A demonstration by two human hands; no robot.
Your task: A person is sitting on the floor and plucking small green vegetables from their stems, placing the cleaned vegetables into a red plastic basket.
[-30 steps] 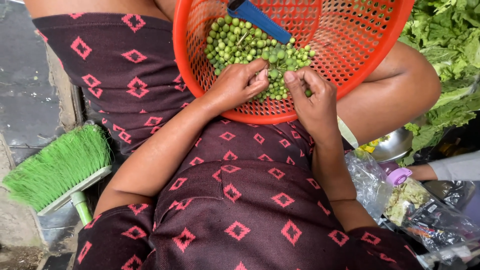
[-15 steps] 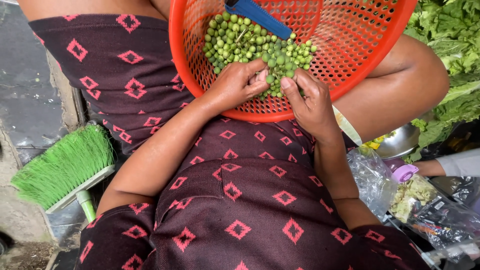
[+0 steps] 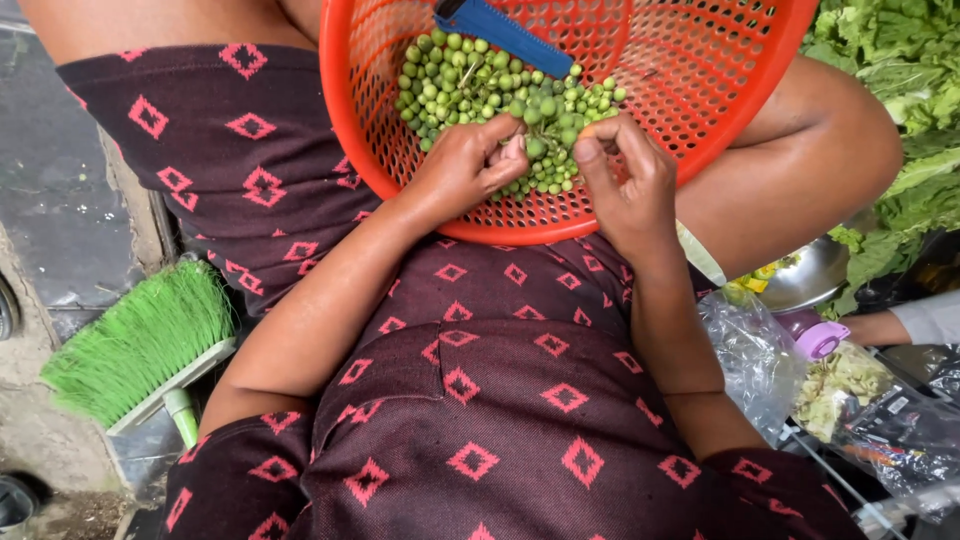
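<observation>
The left hand [image 3: 462, 165] and right hand [image 3: 625, 185] rest in a round orange plastic mesh basket [image 3: 690, 90], their fingertips pinching small green round berries [image 3: 505, 95] between them. Beyond the hands the pile continues, and past it lies a blue plastic-handled tool [image 3: 500, 32].

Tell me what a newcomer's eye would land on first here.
The bright orange basket on the person's lap, at top centre, holding a heap of small green berries. Both hands, left hand and right hand, pick at the heap's near edge. A green brush lies lower left.
</observation>
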